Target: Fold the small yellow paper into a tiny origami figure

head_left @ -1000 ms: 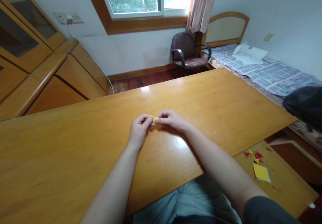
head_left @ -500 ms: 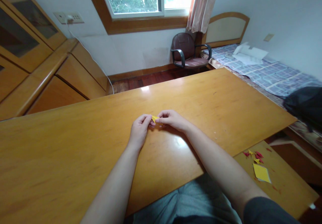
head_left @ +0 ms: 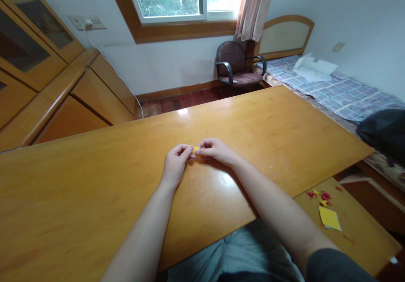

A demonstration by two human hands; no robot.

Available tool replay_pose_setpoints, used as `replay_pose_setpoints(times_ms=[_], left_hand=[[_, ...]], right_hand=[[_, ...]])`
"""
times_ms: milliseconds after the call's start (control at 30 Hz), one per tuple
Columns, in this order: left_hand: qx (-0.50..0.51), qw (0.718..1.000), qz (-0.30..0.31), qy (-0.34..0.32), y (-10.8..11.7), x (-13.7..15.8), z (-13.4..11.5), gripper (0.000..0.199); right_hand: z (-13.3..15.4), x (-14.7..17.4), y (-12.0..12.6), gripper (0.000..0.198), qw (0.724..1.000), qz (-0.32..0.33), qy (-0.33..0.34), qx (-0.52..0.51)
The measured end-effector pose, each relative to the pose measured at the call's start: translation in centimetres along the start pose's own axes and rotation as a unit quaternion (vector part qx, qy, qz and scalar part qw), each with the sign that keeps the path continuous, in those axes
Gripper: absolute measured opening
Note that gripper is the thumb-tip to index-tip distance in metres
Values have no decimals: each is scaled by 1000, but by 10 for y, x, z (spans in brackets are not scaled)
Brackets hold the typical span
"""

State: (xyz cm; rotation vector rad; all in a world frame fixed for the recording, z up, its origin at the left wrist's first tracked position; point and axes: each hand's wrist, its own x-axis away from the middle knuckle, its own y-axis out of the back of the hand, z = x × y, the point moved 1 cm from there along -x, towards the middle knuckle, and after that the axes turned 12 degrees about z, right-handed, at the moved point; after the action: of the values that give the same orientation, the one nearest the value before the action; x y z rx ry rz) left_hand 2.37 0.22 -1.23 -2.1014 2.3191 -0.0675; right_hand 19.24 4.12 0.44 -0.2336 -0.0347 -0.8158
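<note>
Here, over the table [head_left: 95, 180], the left hand [head_left: 174, 164] and the right hand [head_left: 217, 151] pinch a small folded yellow paper [head_left: 196, 150] between thumb and fingers. Beside the table's near right edge, a lower board [head_left: 368, 242] bears a yellow square [head_left: 329, 218] and small red and yellow pieces [head_left: 325, 195].

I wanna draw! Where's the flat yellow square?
In the head view, the yellow square lies at lower right on the smaller wooden surface, just below the red and yellow pieces.

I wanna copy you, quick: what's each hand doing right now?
Left hand: closed, pinching one end of the yellow paper.
Right hand: closed, pinching the other end.
</note>
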Motion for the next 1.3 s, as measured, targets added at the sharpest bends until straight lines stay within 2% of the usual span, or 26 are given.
replay_pose_setpoints(times_ms=[300,433,600,867,1300], left_hand=[[29,999,-20,3,-2,0,-3,27],[62,998,-25,13,-4,-1,-6,27],[66,997,-5,40,-4,0,-8,29],[38,996,58,59,-2,2,-8,28],[74,996,28,51,-3,1,-9,29]], right_hand=[[-4,-3,1,42,1000,-8,3,-15],[-5,-4,1,41,999,-42,16,-12],[-6,-3,3,35,998,-60,23,3],[-6,0,6,36,999,-12,45,29],[-7,-5,5,42,996,-38,82,-28]])
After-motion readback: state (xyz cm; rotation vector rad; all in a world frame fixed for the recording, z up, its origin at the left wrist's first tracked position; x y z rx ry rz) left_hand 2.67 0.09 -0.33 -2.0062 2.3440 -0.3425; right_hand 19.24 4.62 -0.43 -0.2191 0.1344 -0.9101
